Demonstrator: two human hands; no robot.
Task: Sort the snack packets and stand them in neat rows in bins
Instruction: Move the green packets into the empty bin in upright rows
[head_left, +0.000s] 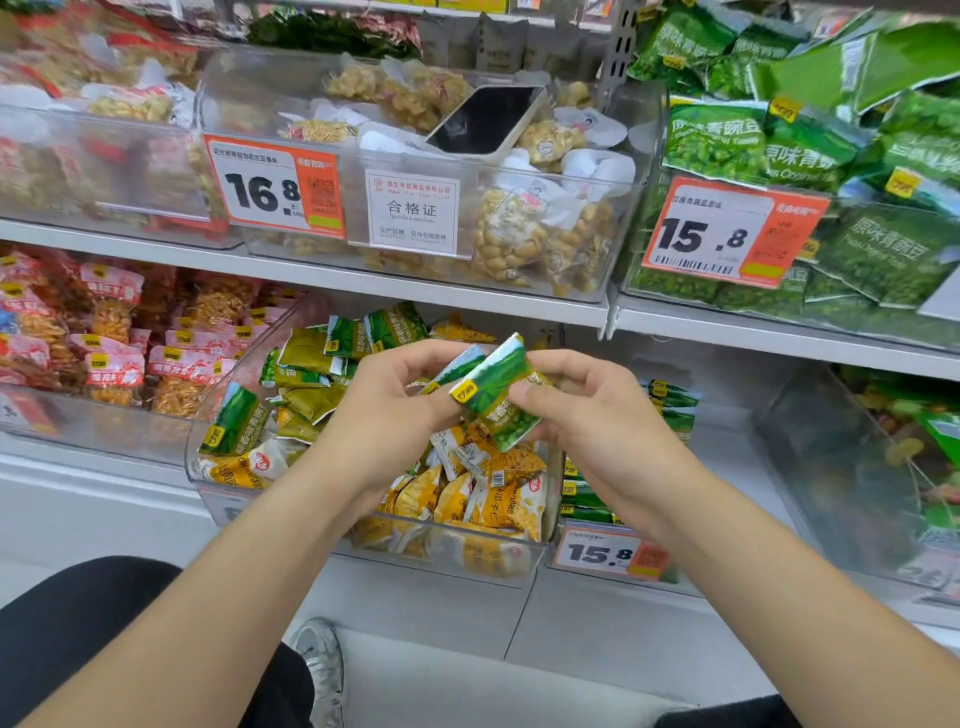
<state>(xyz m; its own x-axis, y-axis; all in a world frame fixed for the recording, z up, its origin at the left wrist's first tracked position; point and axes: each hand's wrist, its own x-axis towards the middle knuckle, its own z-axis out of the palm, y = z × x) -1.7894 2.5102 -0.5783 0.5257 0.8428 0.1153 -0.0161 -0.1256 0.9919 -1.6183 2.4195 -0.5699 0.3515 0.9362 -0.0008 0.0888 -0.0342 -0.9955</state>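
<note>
Snack packets (511, 499) heaped loose in that clear plastic bin (193, 467), why?

— Flavours are mixed: glossy, crinkly little pillows, yellow against its front wall, green toward the back left corner.

— And your hands?

— Both grip the green packets (493, 387) above the bin's middle, left hand (384, 410) pinching one end, right hand (597, 415) the other. Squaring them to stand, I'd say.

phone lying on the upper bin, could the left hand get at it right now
Probably, once freed: the phone lies uncovered on top, but the left hand grips green packets.
</note>
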